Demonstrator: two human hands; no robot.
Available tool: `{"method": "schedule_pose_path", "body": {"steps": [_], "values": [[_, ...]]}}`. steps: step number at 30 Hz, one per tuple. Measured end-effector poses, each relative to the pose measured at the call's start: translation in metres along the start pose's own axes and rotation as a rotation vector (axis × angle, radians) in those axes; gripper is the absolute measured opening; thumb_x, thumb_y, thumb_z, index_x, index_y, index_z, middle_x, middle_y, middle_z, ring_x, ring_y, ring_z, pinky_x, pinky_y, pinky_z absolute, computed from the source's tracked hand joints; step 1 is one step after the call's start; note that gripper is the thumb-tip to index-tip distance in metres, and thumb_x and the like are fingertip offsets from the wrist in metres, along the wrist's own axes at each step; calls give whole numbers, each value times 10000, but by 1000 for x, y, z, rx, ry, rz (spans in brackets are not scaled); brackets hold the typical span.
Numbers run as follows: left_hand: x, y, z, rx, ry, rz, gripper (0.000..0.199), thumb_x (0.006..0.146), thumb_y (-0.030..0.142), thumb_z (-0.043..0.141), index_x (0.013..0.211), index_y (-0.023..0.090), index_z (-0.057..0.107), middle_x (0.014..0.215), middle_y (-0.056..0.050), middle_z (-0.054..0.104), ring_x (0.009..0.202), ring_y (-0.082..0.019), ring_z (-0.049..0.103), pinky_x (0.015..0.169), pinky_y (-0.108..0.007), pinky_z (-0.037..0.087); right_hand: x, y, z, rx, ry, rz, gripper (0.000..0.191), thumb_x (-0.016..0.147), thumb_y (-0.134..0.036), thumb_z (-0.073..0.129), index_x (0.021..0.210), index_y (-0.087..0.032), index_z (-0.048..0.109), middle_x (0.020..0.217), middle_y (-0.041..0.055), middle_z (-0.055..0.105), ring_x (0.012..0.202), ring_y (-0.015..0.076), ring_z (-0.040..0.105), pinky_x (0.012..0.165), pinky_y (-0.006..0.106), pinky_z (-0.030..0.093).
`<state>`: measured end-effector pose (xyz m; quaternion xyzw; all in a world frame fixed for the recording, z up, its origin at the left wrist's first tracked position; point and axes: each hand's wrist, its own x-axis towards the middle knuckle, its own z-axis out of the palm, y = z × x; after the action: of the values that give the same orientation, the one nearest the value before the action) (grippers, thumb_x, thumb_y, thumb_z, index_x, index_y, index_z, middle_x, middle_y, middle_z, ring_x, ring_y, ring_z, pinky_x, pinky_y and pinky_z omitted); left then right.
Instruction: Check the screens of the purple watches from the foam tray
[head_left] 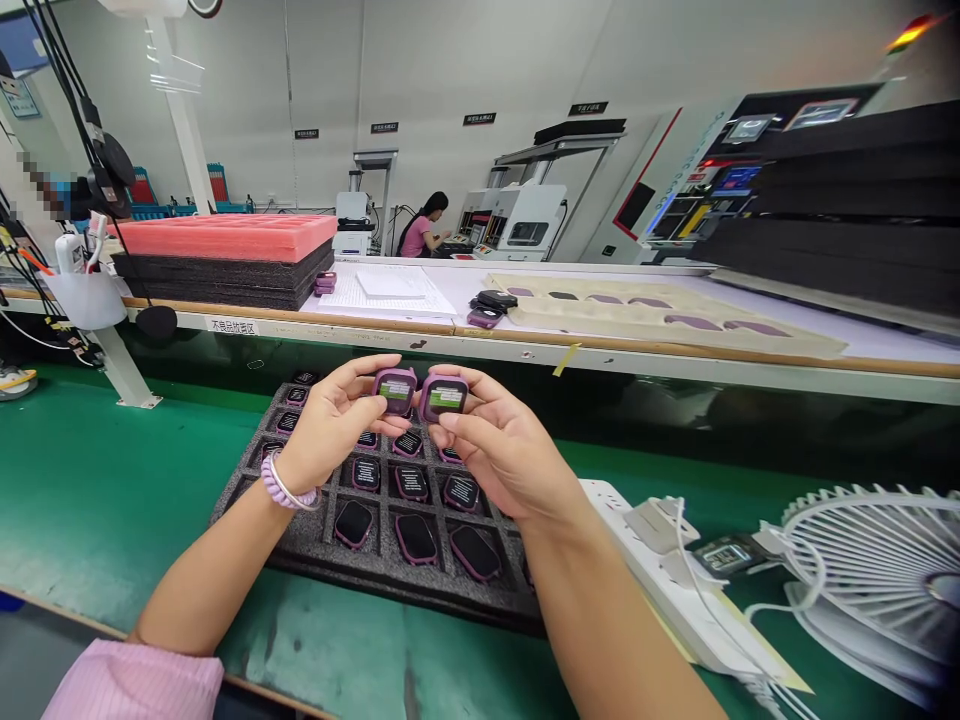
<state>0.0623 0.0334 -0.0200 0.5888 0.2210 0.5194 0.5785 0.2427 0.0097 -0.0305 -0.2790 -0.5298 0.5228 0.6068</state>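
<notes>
- The left hand (330,420) holds a small purple watch body (395,388) by its edges, with fingers curled around it.
- The right hand (499,445) holds a second purple watch body (443,396) the same way, pinched between thumb and fingers.
- The two watches sit side by side, almost touching, with their lit green screens facing up toward the camera.
- Both watches are held up in the air, right above a dark foam tray (300,540).
- The tray lies on the green surface (97,480) and has many little pockets, most with a purple watch inside.
- A purple coil band (287,490) goes around the left wrist.
- A white power strip (675,590) lies to the right of the tray, near a white fan (877,570).
- Behind, a stack of pink and black foam sheets (225,255) sits on a shelf.
- Far back, a person in pink (421,228) sits at a machine, maybe working, but it is too small to tell.
</notes>
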Motion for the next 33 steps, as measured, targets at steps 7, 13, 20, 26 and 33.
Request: {"method": "schedule_pose_path", "body": {"steps": [7, 13, 20, 26, 33], "values": [[7, -5, -7, -39, 61, -34, 516, 773, 149, 616, 1285, 187, 565, 1041, -42, 681, 754, -128, 711, 752, -220, 612, 7, 5, -6, 33, 32, 38, 438, 700, -202, 818, 1102, -223, 645, 962, 35, 680, 630, 118, 535, 598, 230, 486], [10, 2, -11, -202, 115, -183, 658, 761, 82, 611, 1392, 178, 452, 971, -42, 660, 739, -128, 696, 667, -188, 562, 17, 10, -19, 158, 40, 56, 372, 784, -379, 826, 1091, -229, 678, 1003, 66, 704, 721, 160, 629, 661, 259, 553], [14, -3, -18, -114, 126, -119, 638, 765, 114, 638, 1378, 185, 473, 981, -43, 651, 739, -124, 692, 683, -193, 554, 25, 17, -41, 153, 83, 64, 423, 776, -398, 861, 1109, -277, 629, 1055, 49, 702, 696, 146, 644, 658, 240, 571], [20, -14, -26, 87, 120, 85, 602, 706, 136, 695, 1288, 208, 559, 1050, -40, 646, 744, -105, 674, 751, -213, 576, 23, 11, -40, -34, 158, -75, 433, 753, -471, 864, 1066, -287, 629, 1047, 30, 693, 706, 182, 627, 665, 313, 561], [22, -13, -30, 117, 160, 143, 614, 667, 121, 714, 1257, 212, 573, 1002, -25, 644, 747, -109, 657, 740, -215, 585, 22, 3, -43, -73, 151, -137, 315, 803, -441, 778, 1037, -284, 638, 1020, 49, 687, 778, 237, 633, 633, 361, 549]]}}
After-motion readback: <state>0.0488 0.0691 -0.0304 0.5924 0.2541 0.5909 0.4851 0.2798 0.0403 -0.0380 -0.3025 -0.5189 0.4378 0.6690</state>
